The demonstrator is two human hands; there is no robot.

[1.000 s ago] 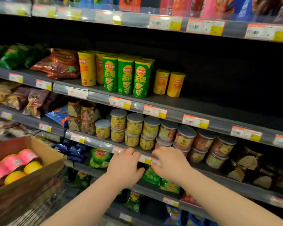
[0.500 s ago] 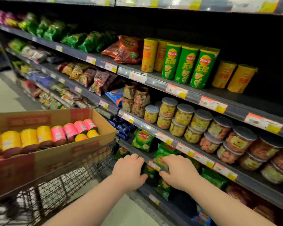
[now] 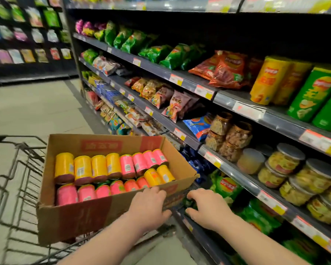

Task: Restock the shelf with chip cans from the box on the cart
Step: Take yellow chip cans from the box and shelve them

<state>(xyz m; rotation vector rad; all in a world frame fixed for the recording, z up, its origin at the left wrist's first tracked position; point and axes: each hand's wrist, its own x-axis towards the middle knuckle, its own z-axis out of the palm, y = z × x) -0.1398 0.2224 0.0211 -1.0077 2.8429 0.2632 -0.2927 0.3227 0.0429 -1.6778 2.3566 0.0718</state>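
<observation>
An open cardboard box sits on a wire cart. Inside it lie rows of yellow chip cans and pink chip cans on their sides. My left hand hovers at the box's near rim, fingers loosely curled, holding nothing. My right hand is just right of the box corner, in front of a low shelf, fingers bent and spread, also empty. At the upper right, tall yellow cans and green cans stand on a shelf.
Shelves on the right carry snack bags, clear jars and lidded tubs. Green chip bags fill the low shelf beside my right hand. Tiled aisle floor stretches to the left, toward a far rack of packets.
The view has swung left from the shelf to the cart. Both hands have come away from the shelf edge to the box's near right corner, still empty.
</observation>
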